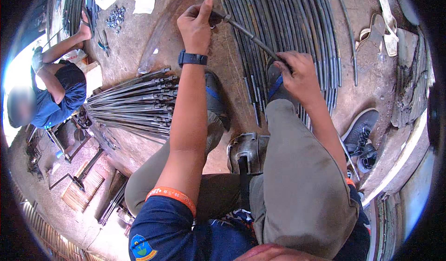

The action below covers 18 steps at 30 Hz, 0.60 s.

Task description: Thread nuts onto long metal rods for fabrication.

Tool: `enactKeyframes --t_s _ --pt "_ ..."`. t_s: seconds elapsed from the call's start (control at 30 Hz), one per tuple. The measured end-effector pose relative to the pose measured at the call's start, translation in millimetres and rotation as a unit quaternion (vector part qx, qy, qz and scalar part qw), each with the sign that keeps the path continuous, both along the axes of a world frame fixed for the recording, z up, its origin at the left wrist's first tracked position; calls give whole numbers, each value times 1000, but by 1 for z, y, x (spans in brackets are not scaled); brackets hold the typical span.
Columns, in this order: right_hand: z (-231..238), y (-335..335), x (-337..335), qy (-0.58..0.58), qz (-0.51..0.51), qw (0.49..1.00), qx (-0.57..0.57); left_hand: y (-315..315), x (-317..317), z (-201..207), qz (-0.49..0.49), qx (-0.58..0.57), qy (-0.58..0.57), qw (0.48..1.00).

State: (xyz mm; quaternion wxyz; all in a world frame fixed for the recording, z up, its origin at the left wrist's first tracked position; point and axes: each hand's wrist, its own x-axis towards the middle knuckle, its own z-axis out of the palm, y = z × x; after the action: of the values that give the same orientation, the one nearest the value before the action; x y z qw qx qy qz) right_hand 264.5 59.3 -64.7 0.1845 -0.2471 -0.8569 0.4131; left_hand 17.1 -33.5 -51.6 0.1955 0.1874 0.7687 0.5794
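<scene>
A dark metal rod (253,38) slants down from left to right between my hands, over the floor. My left hand (196,26), with a dark watch on the wrist, is closed at its far left end, beside a nut-like collar; the thumb points up, and the fingers partly hide that end. My right hand (297,70) is closed round the rod's lower part, above my right foot. Beneath and beyond my right hand, many long dark rods (288,14) lie side by side. To the left of my left forearm is a fanned bundle of rods (130,103) with nut-like ends.
Another person (55,84) sits at the far left. Pliers (103,42) and a pile of small metal pieces (115,17) lie on the floor. Sandals (390,26) and a dark shoe (361,126) are at the right. A metal block (246,151) stands between my legs.
</scene>
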Motion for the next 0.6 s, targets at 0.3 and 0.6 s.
enactKeyframes --t_s 0.3,0.6 --pt "-1 1 0 10 7 1000 6 0 -1 7 -2 -38 8 999" --pt "-2 1 2 1 6 1000 9 -9 -11 -6 -26 56 -153 986"
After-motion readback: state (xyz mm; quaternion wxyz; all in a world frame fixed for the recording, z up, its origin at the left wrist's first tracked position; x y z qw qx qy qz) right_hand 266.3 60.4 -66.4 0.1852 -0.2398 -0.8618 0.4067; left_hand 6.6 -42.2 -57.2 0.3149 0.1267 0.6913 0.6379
